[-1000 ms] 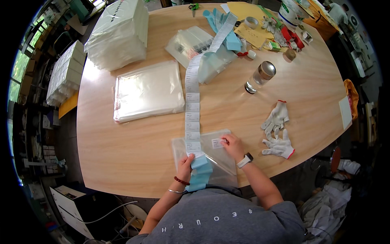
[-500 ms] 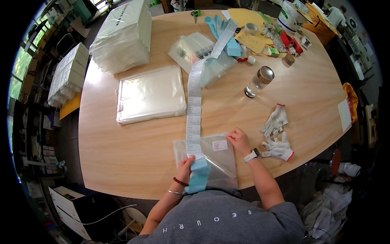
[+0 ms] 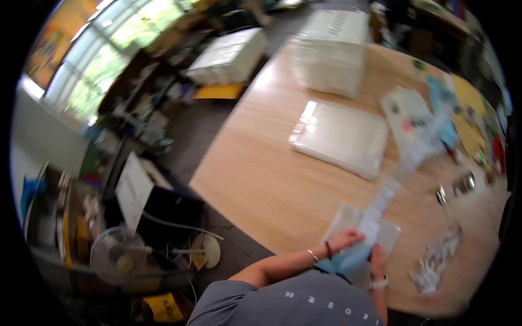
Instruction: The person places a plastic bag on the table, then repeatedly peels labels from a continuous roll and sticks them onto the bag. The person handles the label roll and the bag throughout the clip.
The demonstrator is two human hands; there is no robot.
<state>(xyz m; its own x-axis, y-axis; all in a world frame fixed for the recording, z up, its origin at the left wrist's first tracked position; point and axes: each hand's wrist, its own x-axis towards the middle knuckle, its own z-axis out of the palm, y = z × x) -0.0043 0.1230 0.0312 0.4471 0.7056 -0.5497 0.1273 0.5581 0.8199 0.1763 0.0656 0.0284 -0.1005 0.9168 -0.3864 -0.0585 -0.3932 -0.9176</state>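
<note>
Both hands sit right at the near edge of the worktop (image 3: 261, 179), close in against the person's grey shirt (image 3: 304, 304). The left hand (image 3: 343, 239), with a red band and a thin bangle at the wrist, has its grip closed on the near edge of the clear plastic bag (image 3: 348, 220), fingers curled over it. The right hand (image 3: 376, 255), with a watch at the wrist, is just beside that bag on its near side and touches the blue sheet (image 3: 345, 259); the picture is too blurred to tell whether its grip is apart or together. The blue sheet hangs off the worktop edge between the two hands, nearer than the bag.

The long white paper strip (image 3: 389, 190) lies over the clear plastic bag and runs away from it, up and to the right across the wood. Right of the bag, near the worktop edge, lie the white gloves (image 3: 432, 266). Beyond the bag and to the right of the strip stands a metal can (image 3: 463, 185).

Farther out from the bag lies a flat stack of clear bags (image 3: 340, 138), glare on its left corner. Beyond that stack rises the tall white pile (image 3: 329, 51). Off the worktop, far left of the bag, a fan (image 3: 117, 263) stands on the floor.
</note>
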